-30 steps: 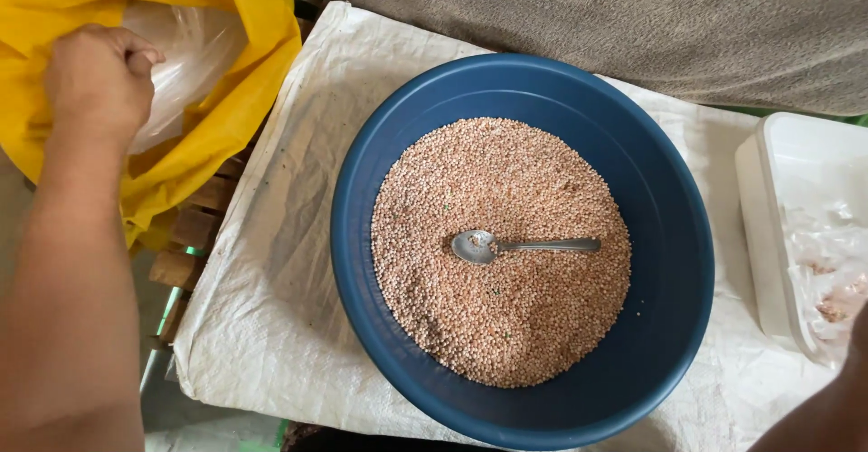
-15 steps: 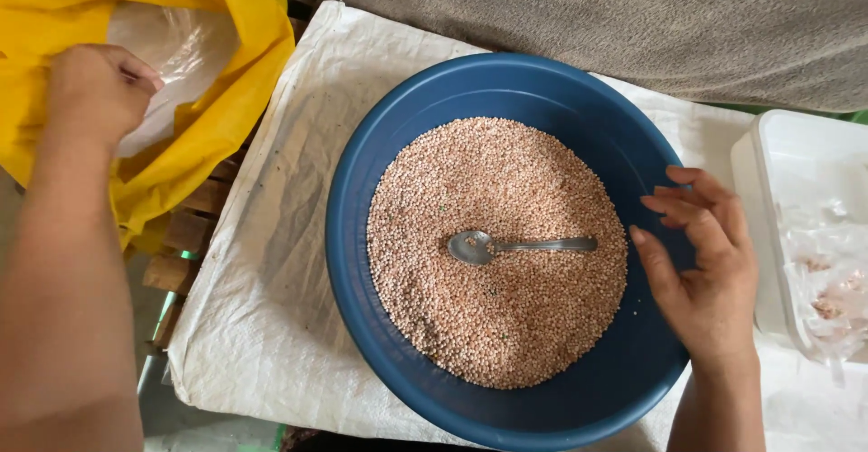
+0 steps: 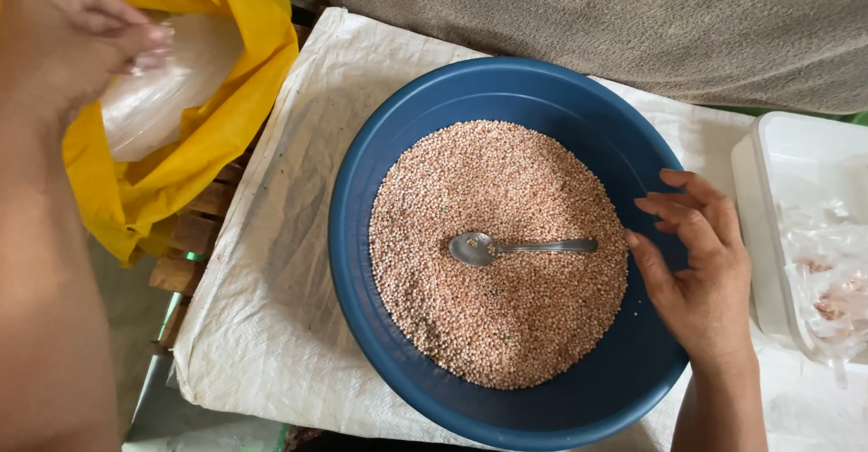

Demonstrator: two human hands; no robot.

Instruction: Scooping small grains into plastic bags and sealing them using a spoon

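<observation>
Head view looks down on a woven sheet [image 3: 271, 325] bearing a blue basin [image 3: 669, 343], likely heavy with its load of pinkish grain [image 3: 497, 325]. A yellow bag [image 3: 217, 136] hangs off the sheet's left edge; the left hand [image 3: 63, 41] is pinched on its clear liner [image 3: 167, 99], thin, limp and probably slippery. The right hand [image 3: 701, 276] hovers over the basin's right side, fingers loosely apart, holding nothing. A spoon [image 3: 520, 247] lies on the grain, light and stiff, best taken by its handle.
</observation>
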